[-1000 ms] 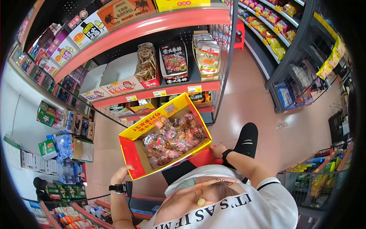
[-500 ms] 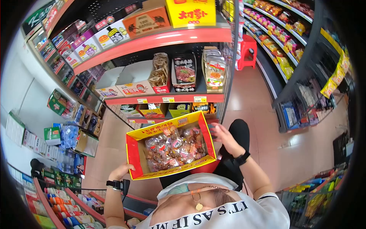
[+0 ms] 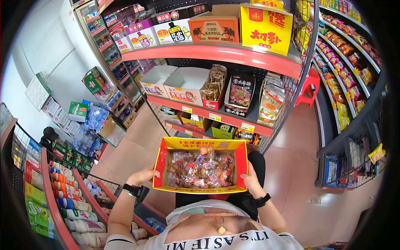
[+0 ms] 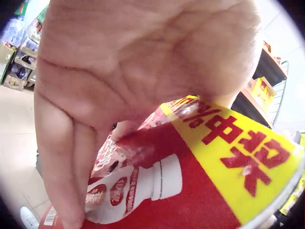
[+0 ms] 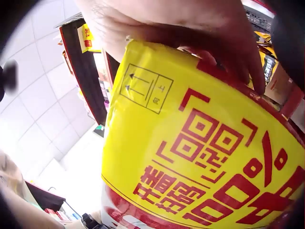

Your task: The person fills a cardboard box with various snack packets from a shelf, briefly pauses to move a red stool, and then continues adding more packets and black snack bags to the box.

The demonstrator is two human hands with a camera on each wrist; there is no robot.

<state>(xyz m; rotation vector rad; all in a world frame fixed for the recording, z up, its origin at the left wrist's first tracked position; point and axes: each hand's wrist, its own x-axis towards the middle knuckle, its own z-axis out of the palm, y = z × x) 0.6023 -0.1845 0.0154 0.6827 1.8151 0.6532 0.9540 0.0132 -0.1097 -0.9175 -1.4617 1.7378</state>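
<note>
1. The box [image 3: 159,166] is in front of the person's torso, over the lap and near the shelf [image 3: 216,56], with its open top facing up.
2. In it lie many small packs [image 3: 200,170], clear-wrapped, with brown and reddish contents, heaped loosely and covering most of the bottom.
3. The left hand [image 3: 143,176] is clamped on the box's left end, its thumb at the rim.
4. The right hand [image 3: 252,183] is clamped on the right end, so the two hands are apart with the box between them.
5. The box has red ends, yellow long sides and a plain brown inside. Red characters run along the far yellow wall.
6. The left wrist view shows a white bottle printed on red beside a yellow band; the right wrist view shows "100%", a square code and an arrow mark on yellow.
7. On the shelf's middle level, two white cartons [image 3: 183,95] stand beside a red box [image 3: 211,103] of brown packets [image 3: 216,77]. Next come black packets [image 3: 240,92], then clear-fronted packets [image 3: 271,104].
8. Above stand an orange carton [image 3: 214,31] and a yellow carton [image 3: 266,31]; below, a green box [image 3: 223,131].
</note>
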